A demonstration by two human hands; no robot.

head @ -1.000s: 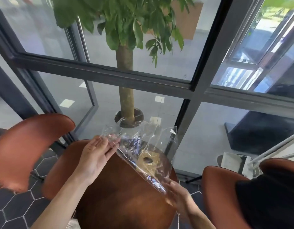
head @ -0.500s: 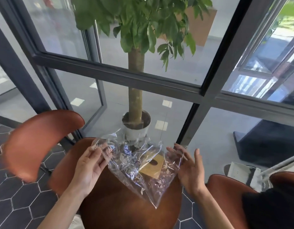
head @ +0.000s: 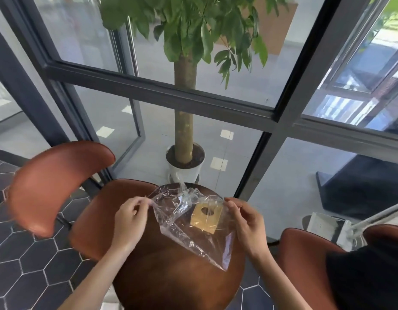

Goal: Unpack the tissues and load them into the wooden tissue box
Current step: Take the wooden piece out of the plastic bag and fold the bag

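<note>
My left hand (head: 131, 217): forearm reaching in from below, fingers curled, thumb and fingertips pinched on the left edge of a crinkled clear plastic bag (head: 189, 222). My right hand (head: 246, 222): forearm angled in from the lower right, fingers bent, pinching the bag's right edge. Bag: thin, glossy, wrinkled film, stretched between my hands, its lower corner drooping toward me onto the round brown wooden tabletop (head: 175, 278). Inside the bag, nearer my right hand: one flat tan square piece with a round hole (head: 206, 217); whether wood or card, I cannot tell. Left of my left hand: curved reddish-brown leather chair (head: 52, 182). Beyond my hands, behind the dark-framed glass: potted tree in a white pot (head: 185, 153). Below: dark hexagonal floor tiles (head: 26, 265).
</note>
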